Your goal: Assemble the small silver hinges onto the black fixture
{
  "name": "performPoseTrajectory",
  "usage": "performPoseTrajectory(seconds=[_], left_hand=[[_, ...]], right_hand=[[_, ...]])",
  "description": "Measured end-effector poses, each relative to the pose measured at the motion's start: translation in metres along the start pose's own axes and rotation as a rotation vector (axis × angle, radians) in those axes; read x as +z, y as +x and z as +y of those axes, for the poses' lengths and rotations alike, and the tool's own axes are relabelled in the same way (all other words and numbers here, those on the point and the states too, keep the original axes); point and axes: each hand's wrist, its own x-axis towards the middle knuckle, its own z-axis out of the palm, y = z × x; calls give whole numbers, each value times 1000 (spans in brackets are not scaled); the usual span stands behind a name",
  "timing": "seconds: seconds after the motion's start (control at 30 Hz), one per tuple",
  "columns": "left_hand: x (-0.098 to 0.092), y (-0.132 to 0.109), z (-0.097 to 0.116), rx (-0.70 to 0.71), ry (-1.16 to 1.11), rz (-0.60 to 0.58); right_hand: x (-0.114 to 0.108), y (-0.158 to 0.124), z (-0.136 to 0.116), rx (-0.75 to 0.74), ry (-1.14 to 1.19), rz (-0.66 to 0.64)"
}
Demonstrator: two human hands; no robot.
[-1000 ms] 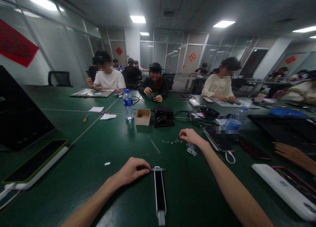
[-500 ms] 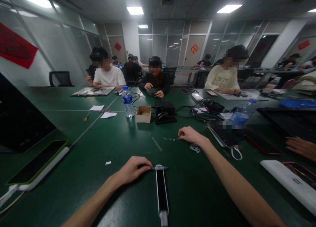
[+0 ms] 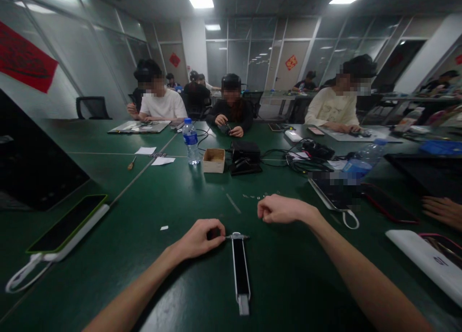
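Note:
My left hand [image 3: 205,236] pinches the left end of a thin metal crosspiece [image 3: 236,236]. This crosspiece lies over the far end of a slim black strip with a white frame [image 3: 241,269], which rests lengthwise before me on the table and has a pale, plug-like near end. My right hand [image 3: 283,208] hovers low over the table, beyond and to the right of the strip. Its fingers are curled closed, and whatever they hold is hidden. Just past it lie several tiny parts [image 3: 258,197].
On the green table [image 3: 173,192] stand a water bottle [image 3: 191,142], a small open box [image 3: 213,160] and a black device [image 3: 246,158]. Phones and a white power bank [image 3: 426,260] lie right, near a neighbour's hand [image 3: 442,211]. Left is a green-edged phone [image 3: 68,223].
My right hand has drawn back from the tiny parts toward me, covering the small metal bracket seen before. My left hand stays at the crosspiece. The view has tilted slightly downward.

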Motion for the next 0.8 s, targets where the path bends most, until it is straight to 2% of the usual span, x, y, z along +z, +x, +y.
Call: performPoseTrajectory(seconds=[0.07,0.13,0.23,0.43,0.53,0.63,0.7,0.8], left_hand=[[1,0,2,-6,4,-2],[1,0,4,-9,14,3],[3,1,5,-5,24,12],[8,0,2,11,50,20],[9,-1,1,27,73,24],[8,-2,1,42,88,26],[7,-2,1,57,114,62],[7,-4,0,107,183,174]], right_hand=[[6,-7,-20,-27,-34,-136],[12,-10,-34,-66,-71,-201],[19,-7,-43,-74,-86,-211],[24,-2,-40,-77,-33,-156],[21,-4,-36,-59,-16,-100],[17,-5,-33,-77,-16,17],[18,-4,-34,-160,11,123],[27,3,-42,-308,139,279]])
